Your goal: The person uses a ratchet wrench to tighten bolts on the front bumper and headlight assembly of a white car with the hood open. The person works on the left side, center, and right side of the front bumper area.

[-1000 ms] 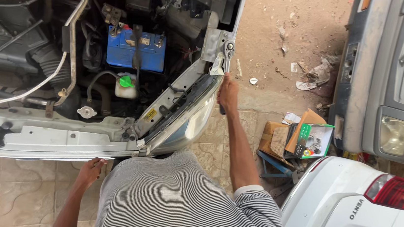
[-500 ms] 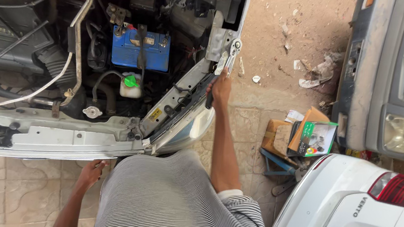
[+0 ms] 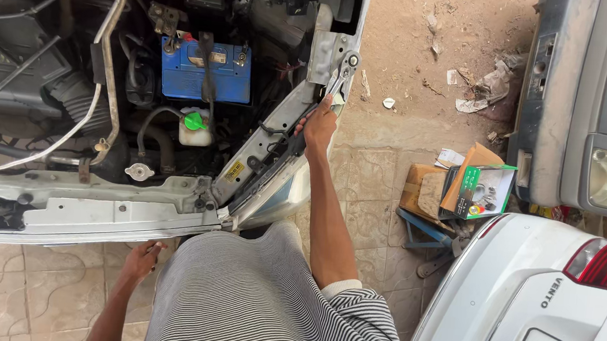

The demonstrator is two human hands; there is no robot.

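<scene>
I look down into an open engine bay with a blue battery point(image 3: 205, 70) and a white reservoir with a green cap point(image 3: 194, 124). My right hand point(image 3: 318, 125) grips the handle of a ratchet wrench point(image 3: 337, 79) whose head sits on a bolt at the car's right front corner bracket point(image 3: 328, 50). The loosened headlight point(image 3: 273, 182) lies tilted just below that hand. My left hand point(image 3: 139, 260) reaches under the silver front crossmember point(image 3: 85, 209), fingers curled against its lower edge; what it holds is hidden.
A white car's rear point(image 3: 542, 312) stands close at the right, a silver car's front point(image 3: 598, 110) beyond it. Between them sit a cardboard box point(image 3: 424, 189), a green and white carton point(image 3: 481, 191) and a blue stool frame point(image 3: 427, 234). Litter point(image 3: 486, 88) lies on the dirt.
My right hand has swung the wrench handle leftward and down around the bolt. The view has shifted slightly. My left hand stays under the crossmember.
</scene>
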